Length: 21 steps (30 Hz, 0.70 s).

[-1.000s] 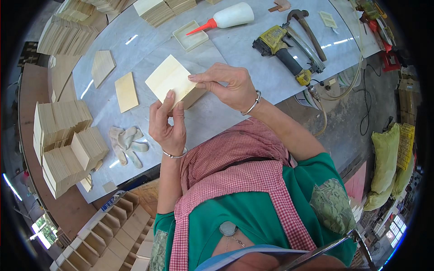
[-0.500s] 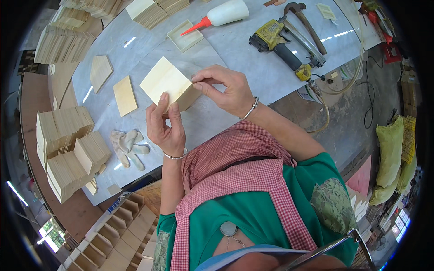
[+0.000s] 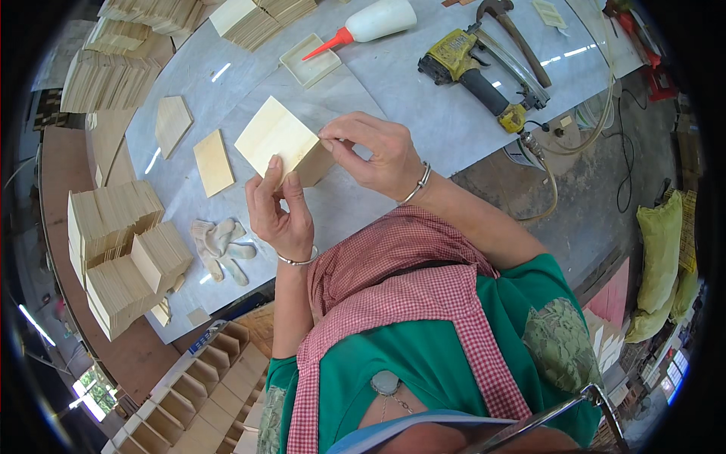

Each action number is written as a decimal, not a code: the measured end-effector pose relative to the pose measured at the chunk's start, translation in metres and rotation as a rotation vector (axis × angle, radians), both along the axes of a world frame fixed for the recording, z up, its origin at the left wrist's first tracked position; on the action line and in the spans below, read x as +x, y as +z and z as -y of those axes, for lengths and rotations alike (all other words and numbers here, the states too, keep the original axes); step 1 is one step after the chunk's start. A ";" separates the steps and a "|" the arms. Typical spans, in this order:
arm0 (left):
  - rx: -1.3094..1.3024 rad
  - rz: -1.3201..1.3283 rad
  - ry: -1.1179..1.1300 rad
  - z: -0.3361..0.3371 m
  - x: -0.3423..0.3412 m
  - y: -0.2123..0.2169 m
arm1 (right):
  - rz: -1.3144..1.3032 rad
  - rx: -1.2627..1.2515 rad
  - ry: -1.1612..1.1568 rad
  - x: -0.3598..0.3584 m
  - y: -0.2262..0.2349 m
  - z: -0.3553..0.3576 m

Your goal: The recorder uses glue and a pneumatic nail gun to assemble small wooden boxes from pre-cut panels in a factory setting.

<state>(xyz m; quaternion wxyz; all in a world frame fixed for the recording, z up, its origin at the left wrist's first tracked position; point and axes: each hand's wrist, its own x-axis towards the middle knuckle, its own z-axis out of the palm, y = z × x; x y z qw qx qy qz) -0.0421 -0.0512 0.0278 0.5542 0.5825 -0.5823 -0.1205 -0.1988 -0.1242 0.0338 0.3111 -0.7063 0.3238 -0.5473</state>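
Observation:
I hold a small pale wooden box [image 3: 280, 140] above the grey table top [image 3: 423, 106]. My left hand [image 3: 278, 212] grips its near edge, thumb and fingers pressed to the side. My right hand [image 3: 374, 151] pinches the box's right corner with thumb and forefinger. A bracelet is on each wrist. Two loose thin wooden panels [image 3: 213, 161] [image 3: 172, 122] lie flat just left of the box.
A yellow nail gun [image 3: 473, 72] with hose and a hammer [image 3: 514, 30] lie at the right. A white glue bottle with red tip [image 3: 370, 23] and a shallow tray [image 3: 310, 60] sit behind. Stacks of wooden panels [image 3: 121, 250] line the left; white gloves [image 3: 219, 246] lie near.
The box and both hands stay together in much the same grip; the view has shifted slightly, so the table things sit a little higher in the picture.

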 end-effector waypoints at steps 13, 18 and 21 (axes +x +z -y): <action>0.002 -0.022 0.002 0.002 -0.002 0.001 | 0.048 0.035 -0.011 -0.001 -0.002 -0.007; 0.026 0.008 0.002 -0.001 0.001 0.000 | 0.059 0.095 0.018 0.000 0.001 -0.005; -0.002 0.021 -0.002 -0.001 -0.001 0.002 | 0.017 0.055 0.057 -0.001 0.003 0.003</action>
